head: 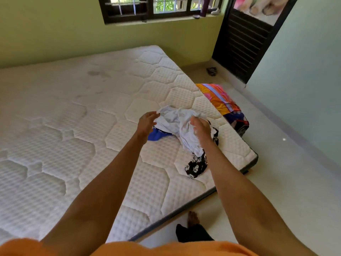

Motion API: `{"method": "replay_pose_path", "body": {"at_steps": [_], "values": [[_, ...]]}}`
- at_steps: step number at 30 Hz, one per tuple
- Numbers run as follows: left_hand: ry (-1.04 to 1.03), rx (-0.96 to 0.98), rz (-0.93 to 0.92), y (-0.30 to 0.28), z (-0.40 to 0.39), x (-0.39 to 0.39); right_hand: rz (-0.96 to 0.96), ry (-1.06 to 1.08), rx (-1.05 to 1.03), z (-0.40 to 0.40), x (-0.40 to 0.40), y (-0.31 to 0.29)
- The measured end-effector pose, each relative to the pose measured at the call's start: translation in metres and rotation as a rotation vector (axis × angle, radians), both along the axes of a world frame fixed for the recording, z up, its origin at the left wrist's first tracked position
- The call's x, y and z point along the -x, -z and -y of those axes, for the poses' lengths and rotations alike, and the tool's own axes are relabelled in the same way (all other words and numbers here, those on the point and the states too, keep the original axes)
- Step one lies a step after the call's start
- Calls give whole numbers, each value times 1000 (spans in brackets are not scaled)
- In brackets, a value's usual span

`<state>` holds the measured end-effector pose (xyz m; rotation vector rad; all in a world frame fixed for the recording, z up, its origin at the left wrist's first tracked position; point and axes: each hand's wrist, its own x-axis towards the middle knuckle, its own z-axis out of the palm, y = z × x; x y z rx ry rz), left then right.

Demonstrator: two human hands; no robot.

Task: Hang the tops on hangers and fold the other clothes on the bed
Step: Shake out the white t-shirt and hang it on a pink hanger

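Observation:
A small pile of clothes lies near the right edge of the white mattress. On top is a crumpled pale white garment. Under it show a blue garment and a black garment with white flowers. My left hand hovers at the left side of the white garment, fingers loosely curved toward it and holding nothing. My right hand grips a bunch of the white garment at its right side.
A bright orange, pink and blue cloth hangs over the mattress's far right edge. The floor runs along the right. A dark louvred door stands at the back right, a window in the far wall. My foot is by the bed.

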<state>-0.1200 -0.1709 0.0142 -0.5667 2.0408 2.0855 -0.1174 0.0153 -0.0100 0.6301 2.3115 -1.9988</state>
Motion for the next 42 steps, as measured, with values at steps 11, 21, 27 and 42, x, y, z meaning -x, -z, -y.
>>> {"method": "replay_pose_path", "body": {"at_steps": [11,21,27,42], "values": [[98,214,231,106,-116,115,213,-323,-249,-68,136,99],[258,288,353,163,-139,148,299,-551,-353,-70,166,154],[132,-44,358,105,-136,144,284,-259,-84,-54,175,79],[-226,451,-349,-114,-18,72,-203,-368,611,66,108,-183]]}}
